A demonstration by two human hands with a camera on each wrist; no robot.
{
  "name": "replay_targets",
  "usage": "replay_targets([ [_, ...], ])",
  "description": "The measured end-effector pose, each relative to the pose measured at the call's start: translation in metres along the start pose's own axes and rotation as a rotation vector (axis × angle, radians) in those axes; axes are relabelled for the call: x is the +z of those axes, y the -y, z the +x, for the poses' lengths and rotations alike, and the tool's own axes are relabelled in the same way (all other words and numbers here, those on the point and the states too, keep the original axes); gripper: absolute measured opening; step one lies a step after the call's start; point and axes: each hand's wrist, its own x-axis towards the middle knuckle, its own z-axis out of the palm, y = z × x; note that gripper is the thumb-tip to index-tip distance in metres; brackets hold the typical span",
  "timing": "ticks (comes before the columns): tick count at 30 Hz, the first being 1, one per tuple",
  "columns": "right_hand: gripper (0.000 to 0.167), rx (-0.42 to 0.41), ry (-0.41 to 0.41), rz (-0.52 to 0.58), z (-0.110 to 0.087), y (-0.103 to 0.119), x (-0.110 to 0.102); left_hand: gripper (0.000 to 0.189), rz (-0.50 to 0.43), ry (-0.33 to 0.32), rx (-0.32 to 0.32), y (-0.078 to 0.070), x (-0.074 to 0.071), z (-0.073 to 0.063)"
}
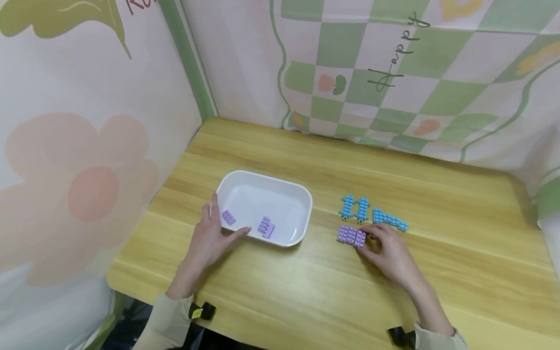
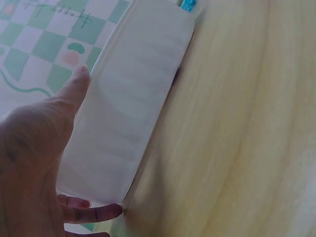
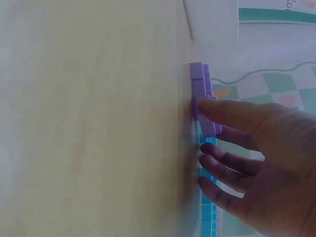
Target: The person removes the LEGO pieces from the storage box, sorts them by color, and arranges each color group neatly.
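Observation:
My left hand [image 1: 209, 241] spans the near left corner of a white tray [image 1: 306, 214], thumb along the near side, fingers spread along the left end. A loose purple brick [image 1: 228, 217] lies inside at the left. Close to the near wall, another purple brick [image 1: 264, 224] and a purple piece [image 1: 269, 230] overlap. To the right of the tray, my right hand [image 1: 387, 250] pinches a small purple brick [image 1: 360, 238] between thumb and fingers. It sits against the right end of a flat purple brick block [image 1: 347, 234] on the table. Whether they are joined I cannot tell.
Behind the purple block stand two blue studded pieces with side pegs, a left one [image 1: 347, 207] and a right one [image 1: 362, 209]. A blue tapered plate [image 1: 389, 219] lies just beyond my right fingers. Printed curtains [image 1: 341, 92] border the wooden table [image 1: 280, 287].

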Motion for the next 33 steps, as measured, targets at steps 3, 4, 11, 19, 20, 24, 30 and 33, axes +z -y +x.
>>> replay_targets([
  [3,0.044,-0.010,-0.019,0.000,0.001,-0.001,0.003,0.137,-0.001,-0.004,0.003,-0.001,-0.001,0.001],
  [4,0.044,-0.016,-0.024,-0.001,0.001,-0.002,0.003,0.137,-0.001,-0.006,0.005,-0.001,-0.001,0.001],
  [11,0.056,-0.064,-0.057,-0.010,-0.001,0.003,0.003,0.136,0.001,-0.013,0.018,-0.001,-0.001,0.001],
  [19,0.068,-0.149,-0.104,0.107,0.020,0.054,-0.009,0.136,0.005,-0.012,0.012,-0.001,-0.001,0.002],
  [20,0.069,-0.163,-0.101,0.130,0.025,0.061,-0.008,0.136,0.005,-0.011,0.012,-0.001,-0.001,0.003],
  [24,0.068,-0.229,-0.063,0.223,0.051,0.085,0.005,0.137,0.005,-0.006,0.002,-0.001,0.000,0.002],
  [30,0.068,-0.258,0.060,0.281,0.086,0.117,0.031,0.137,0.000,-0.001,-0.010,-0.001,0.000,0.000],
  [33,0.069,-0.319,0.097,0.314,0.102,0.128,0.047,0.137,0.001,-0.002,-0.006,-0.002,-0.001,0.000],
])
